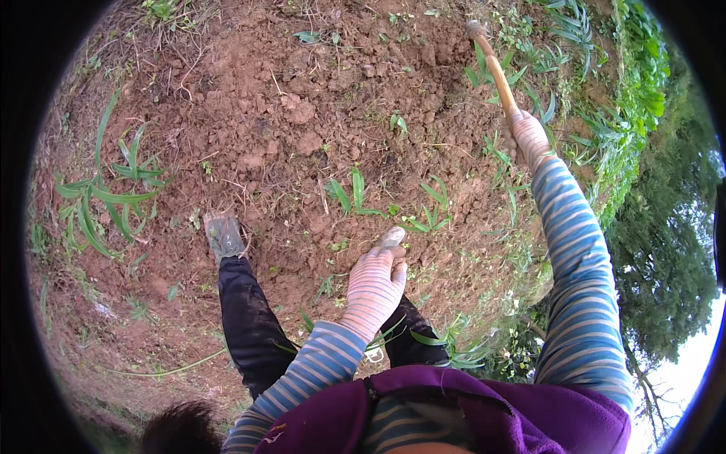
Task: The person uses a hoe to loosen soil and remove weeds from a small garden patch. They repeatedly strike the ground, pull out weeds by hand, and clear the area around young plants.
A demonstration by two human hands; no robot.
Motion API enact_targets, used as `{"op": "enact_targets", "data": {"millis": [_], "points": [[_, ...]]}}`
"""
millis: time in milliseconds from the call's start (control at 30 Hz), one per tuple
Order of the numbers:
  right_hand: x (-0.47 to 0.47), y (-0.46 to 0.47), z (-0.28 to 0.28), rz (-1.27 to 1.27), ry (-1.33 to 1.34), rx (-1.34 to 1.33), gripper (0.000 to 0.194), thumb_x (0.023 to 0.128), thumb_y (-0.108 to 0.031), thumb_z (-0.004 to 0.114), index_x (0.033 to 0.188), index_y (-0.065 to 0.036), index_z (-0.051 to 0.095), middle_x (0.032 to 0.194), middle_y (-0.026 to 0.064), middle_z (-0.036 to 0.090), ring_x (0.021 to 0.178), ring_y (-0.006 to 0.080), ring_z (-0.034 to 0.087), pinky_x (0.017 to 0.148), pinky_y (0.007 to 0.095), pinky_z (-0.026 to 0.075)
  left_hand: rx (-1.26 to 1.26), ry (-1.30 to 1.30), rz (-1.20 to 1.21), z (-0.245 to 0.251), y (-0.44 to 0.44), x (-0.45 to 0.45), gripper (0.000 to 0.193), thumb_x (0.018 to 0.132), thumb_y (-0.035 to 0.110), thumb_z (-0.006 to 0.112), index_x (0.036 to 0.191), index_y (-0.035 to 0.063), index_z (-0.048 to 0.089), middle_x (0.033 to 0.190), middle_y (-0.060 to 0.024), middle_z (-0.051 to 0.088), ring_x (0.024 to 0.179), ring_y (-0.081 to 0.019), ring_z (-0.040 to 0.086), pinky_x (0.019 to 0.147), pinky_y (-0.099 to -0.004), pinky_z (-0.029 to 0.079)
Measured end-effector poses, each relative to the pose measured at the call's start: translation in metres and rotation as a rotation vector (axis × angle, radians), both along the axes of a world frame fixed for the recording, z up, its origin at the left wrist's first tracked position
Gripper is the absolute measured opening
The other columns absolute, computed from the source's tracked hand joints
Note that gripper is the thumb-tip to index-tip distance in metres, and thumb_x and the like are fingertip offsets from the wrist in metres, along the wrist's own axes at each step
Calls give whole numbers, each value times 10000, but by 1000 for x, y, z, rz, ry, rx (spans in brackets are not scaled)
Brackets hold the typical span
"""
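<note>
My right hand (528, 136), in a striped knit glove, grips the lower part of a wooden handle (496, 71). The handle runs up and away to a small greyish tool head (475, 28) close to the soil; its shape is too unclear to name the tool. In a similar glove, my left hand (373, 286) hangs in front of my right leg, its thumb beside its bent fingers. The palm side is hidden, and no object shows in it. Just beyond those fingers is the toe of my right shoe (391, 236).
Loose, cloddy red-brown soil (300, 130) spreads before me. Leafy green shoots (357, 190) grow close to my feet. A larger long-leaved plant (108, 198) stands left of my muddy left shoe (225, 237). Dense greenery (629, 113) lines the right side.
</note>
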State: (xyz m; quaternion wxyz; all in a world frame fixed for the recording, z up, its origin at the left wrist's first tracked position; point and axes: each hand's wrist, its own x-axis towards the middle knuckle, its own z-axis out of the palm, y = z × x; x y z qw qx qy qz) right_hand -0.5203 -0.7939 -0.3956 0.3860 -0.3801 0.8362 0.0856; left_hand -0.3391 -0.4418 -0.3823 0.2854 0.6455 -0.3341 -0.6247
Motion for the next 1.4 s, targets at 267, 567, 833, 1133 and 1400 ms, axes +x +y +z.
{"op": "enact_targets", "data": {"millis": [267,567,833,1133,1400], "points": [[50,-74,-30,134,-288,-344,423,1046,-491,396,1017,-91,530,568,-24,491,407,100,441,337,276,315,24,-17,-76,-2,-3,-1,228,860,159,669,1071,72,659,1072,-182,663,998,-379,627,903,-453,503],[0,21,-4,170,-96,-7,327,1035,-424,478,1002,-105,541,569,-20,484,374,110,405,317,287,318,0,10,-46,5,-2,1,223,863,150,662,1069,67,657,1058,-173,668,989,-378,631,895,-451,505],[67,-56,-40,116,-330,-344,428,1024,-509,466,1029,-88,540,652,-43,517,453,75,449,380,252,389,34,-36,-100,-2,8,-9,210,860,140,665,1057,65,664,1051,-176,667,992,-375,629,904,-450,502],[-31,60,1,233,-19,72,355,1023,-448,503,1004,-97,552,547,-6,479,347,103,380,295,280,285,28,-25,-73,-3,13,-17,243,852,194,679,1078,110,651,1021,-158,653,972,-378,608,875,-483,494],[15,35,9,449,-336,-169,365,1020,-445,516,1083,-93,589,602,-27,501,424,78,433,362,249,366,14,-28,-127,-4,18,-29,228,862,173,661,1075,93,657,1035,-164,656,988,-375,610,894,-467,490]]}}
